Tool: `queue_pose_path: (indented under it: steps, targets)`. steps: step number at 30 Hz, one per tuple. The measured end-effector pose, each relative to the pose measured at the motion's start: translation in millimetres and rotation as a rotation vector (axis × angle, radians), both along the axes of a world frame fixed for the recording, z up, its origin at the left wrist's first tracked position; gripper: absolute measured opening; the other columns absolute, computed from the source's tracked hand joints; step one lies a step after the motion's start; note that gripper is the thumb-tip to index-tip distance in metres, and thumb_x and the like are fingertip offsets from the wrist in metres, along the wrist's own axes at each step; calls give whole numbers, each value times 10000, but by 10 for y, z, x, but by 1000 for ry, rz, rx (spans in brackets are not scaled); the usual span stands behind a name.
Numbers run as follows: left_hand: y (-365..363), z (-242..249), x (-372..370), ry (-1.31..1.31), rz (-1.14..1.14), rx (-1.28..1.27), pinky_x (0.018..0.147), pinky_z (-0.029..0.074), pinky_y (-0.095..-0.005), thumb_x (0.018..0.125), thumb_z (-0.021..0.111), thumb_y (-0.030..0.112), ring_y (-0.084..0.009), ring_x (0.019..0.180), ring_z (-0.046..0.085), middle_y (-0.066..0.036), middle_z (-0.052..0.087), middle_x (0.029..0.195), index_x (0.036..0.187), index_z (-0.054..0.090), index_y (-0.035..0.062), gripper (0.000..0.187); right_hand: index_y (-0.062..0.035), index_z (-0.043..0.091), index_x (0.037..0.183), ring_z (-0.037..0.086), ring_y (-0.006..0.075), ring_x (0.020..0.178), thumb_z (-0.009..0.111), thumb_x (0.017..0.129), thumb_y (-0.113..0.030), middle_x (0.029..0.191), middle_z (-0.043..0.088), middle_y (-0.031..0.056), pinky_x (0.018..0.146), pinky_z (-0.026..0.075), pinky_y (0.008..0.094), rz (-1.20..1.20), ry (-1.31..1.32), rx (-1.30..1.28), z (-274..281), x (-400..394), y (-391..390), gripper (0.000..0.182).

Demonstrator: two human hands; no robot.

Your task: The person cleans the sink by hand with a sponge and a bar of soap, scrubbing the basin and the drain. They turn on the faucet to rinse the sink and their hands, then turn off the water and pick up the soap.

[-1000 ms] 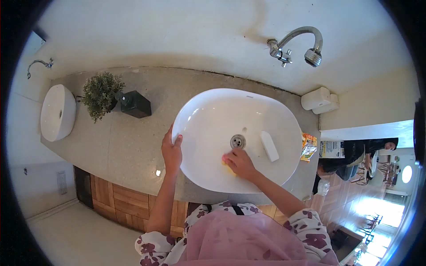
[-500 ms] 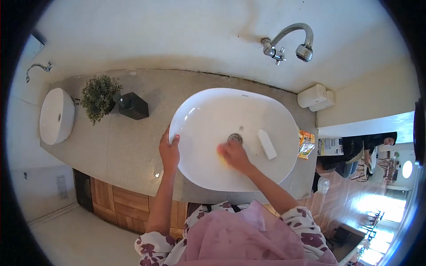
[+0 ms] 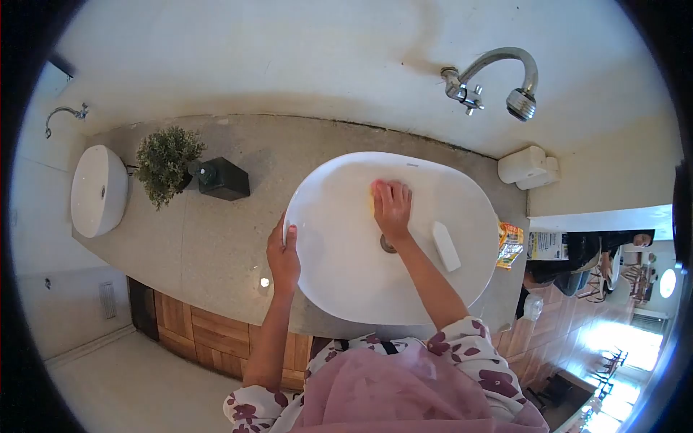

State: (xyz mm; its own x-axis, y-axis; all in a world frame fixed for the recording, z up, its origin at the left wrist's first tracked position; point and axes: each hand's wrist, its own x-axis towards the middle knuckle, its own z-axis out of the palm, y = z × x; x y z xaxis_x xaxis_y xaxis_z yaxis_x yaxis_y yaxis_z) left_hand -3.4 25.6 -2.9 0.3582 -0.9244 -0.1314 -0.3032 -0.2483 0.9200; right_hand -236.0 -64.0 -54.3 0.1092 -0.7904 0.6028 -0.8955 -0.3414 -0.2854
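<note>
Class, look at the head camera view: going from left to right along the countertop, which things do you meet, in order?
Small white basin → potted plant → dark soap dispenser → left hand on the large basin's rim → right hand pressing a yellow sponge → white bar → orange packet.

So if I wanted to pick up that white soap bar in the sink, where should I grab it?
Probably by its two long sides, near the middle. The white soap bar lies flat on the sloping right inside of the sink, clear of the right hand, and it is long and narrow. Coming down from above, fingers across its narrow width, looks easiest, though it may be slippery.
</note>
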Motion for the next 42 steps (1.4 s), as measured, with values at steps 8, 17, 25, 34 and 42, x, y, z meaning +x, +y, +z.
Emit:
queue_pose_path:
  steps: [8,17,25,34,42]
  targets:
    - [-13,-29,17,-31,0,-13,999,392,-385,981,479,210,-308,1147,550,-204,594,1222,1293,547,23,371,-36,617,976,539,336,850,598,879,-153,896,590,142,749,420,461,267,-507,282,-41,1022,386,153]
    - [-2,-30,9,-75,9,10,1000,389,-375,994,461,240,-306,1141,550,-203,591,1229,1302,542,27,382,-112,668,968,562,267,857,654,832,-189,871,579,84,742,457,368,801,-268,966,478,-176,1440,157]
    - [-22,43,-30,49,35,-51,1020,378,-353,1015,415,294,-274,1193,523,-189,564,1286,1326,520,23,425,-80,578,883,526,284,831,577,852,-157,821,502,94,722,421,412,412,-4,421,100,-49,1020,83]
    - [-16,-10,14,60,9,-36,1013,388,-355,1014,421,301,-276,1184,535,-192,567,1286,1323,521,15,432,-88,596,887,539,299,811,591,847,-134,829,548,99,745,434,422,355,-467,464,-44,454,412,61]
    - [-32,115,-50,97,21,-83,1008,394,-346,1010,432,350,-262,1197,532,-179,560,1306,1331,516,23,467,-65,625,924,529,281,821,632,822,-80,840,568,103,773,428,421,-227,-529,34,521,-487,-242,103]
